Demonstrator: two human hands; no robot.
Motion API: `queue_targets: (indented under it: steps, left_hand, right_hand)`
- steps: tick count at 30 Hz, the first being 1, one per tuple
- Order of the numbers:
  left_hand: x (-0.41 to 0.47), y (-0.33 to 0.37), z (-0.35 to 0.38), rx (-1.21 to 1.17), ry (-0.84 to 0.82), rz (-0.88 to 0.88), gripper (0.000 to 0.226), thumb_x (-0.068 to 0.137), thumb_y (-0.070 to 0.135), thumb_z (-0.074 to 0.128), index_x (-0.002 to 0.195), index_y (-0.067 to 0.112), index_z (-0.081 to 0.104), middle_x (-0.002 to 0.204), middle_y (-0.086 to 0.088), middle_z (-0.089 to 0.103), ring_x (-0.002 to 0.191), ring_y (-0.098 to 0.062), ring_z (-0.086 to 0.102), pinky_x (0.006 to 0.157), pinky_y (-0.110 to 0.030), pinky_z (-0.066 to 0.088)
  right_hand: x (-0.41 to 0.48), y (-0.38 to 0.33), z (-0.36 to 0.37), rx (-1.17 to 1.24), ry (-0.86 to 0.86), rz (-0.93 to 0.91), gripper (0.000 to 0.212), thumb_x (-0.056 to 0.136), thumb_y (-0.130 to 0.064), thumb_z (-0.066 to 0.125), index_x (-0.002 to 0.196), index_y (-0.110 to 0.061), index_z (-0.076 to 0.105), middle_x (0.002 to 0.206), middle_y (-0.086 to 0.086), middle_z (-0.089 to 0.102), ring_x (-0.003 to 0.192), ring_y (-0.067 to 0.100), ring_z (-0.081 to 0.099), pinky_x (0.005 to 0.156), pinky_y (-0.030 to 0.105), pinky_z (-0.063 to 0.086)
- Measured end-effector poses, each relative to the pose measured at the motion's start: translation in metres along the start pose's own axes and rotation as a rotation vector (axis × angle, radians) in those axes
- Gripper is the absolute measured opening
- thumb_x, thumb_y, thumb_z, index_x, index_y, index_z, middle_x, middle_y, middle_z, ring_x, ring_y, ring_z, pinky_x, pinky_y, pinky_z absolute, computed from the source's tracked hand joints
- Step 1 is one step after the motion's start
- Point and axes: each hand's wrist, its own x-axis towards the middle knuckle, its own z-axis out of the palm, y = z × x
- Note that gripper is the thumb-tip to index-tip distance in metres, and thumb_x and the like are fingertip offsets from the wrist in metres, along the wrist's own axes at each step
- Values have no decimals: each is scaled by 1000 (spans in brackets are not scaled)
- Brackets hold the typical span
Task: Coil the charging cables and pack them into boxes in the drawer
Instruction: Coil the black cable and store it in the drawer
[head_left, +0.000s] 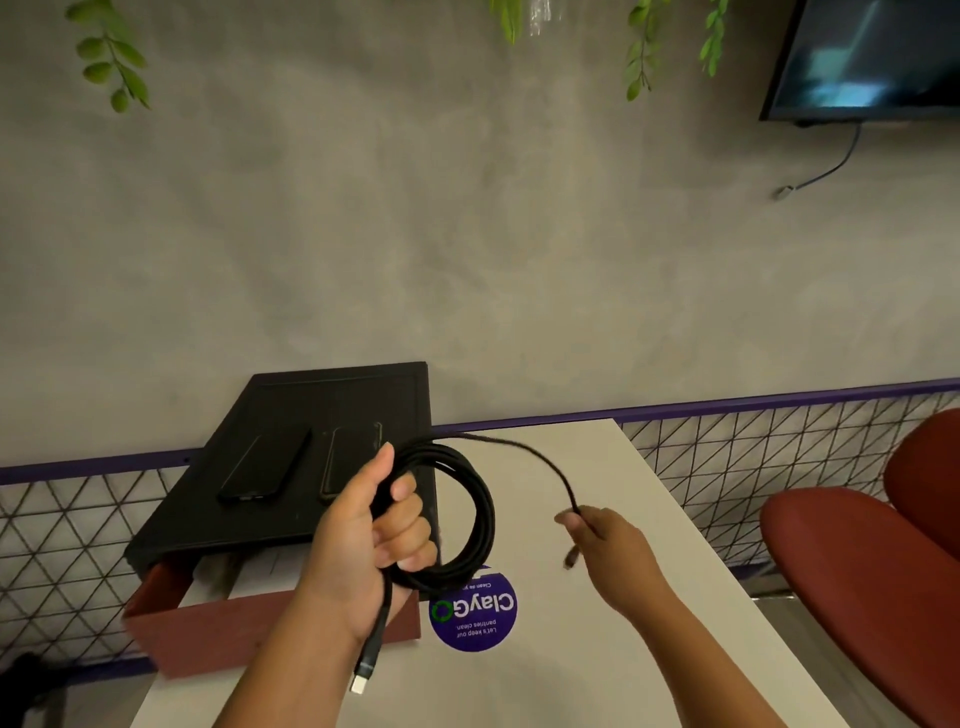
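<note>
The left hand (374, 525) grips the coiled black cable (467, 499) above the bench (545, 675); the right hand (608, 540) pinches its loose end.

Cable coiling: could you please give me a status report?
Left hand grips coil. Right hand pinches loose tail, last stretch uncoiled. Drawer open, nothing between.

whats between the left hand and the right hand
In the head view, the loose tail of the black cable arcs from the coil gripped in the left hand to the pinching right hand; beneath it lies bare white table.
</note>
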Motion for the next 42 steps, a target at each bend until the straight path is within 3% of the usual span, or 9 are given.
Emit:
queue_targets:
  steps: [6,12,16,22,27,31,36,39,42]
  left_hand:
    - [-2,-17,10,-79,-59,-100,39,76,43,50,50,16,45,31,6,22,22,-4,22,30,-15,21]
    - [-2,-23,14,-120,-78,-110,38,77,42,50,51,15,46,31,5,24,22,-3,24,30,-15,22]
    - [-2,-21,14,-81,-65,-71,37,76,42,51,50,15,46,32,7,24,23,-4,23,29,-16,23]
    - [-3,-24,17,159,-44,21,35,72,42,54,52,15,46,37,7,20,29,-5,19,34,-19,23]
    - [-2,-28,14,266,-12,68,35,71,45,54,50,17,47,38,7,20,31,-6,18,37,-21,22]
    - [-2,-30,13,436,-21,133,37,69,46,55,58,13,41,40,6,21,35,-8,17,40,-23,20]
    - [8,-20,6,513,69,270,36,79,41,52,62,13,37,41,7,22,35,-7,18,37,-20,20]
    - [17,-1,-7,468,166,314,35,81,40,51,62,13,37,37,9,22,32,-6,18,36,-18,19]
    - [16,14,-22,401,207,308,37,71,47,52,62,15,38,36,10,21,30,-5,17,37,-19,19]
  right_hand:
    - [-13,-46,-13,996,-175,197,22,97,-17,45,101,-7,64,77,8,59,67,14,58,59,20,51]
    - [-31,-73,-9,1195,-402,169,22,93,-6,43,94,0,65,71,11,62,61,18,59,57,25,51]
    - [-37,-73,-8,1390,-548,273,35,82,-26,51,105,-1,61,70,11,58,67,22,57,65,33,50]
    - [-42,-74,-3,857,-419,107,23,86,-11,62,108,-16,61,70,-2,63,73,12,63,70,25,52]
    - [-44,-72,-1,398,-326,67,4,87,-23,60,90,-20,59,75,-2,62,66,10,59,56,19,48]
    - [-46,-69,-10,296,-419,45,20,86,-22,61,105,-15,57,66,2,59,50,8,52,49,18,43]
    - [-52,-67,-20,151,-612,-16,52,91,-12,56,138,-21,39,76,5,65,57,9,53,52,16,45]
    - [-55,-62,-38,58,-748,-123,48,91,-9,53,133,-31,45,86,-2,71,55,7,54,53,16,42]
    - [-48,-46,-63,145,-658,-161,40,90,0,50,112,-34,57,92,-4,73,48,8,51,48,17,35]
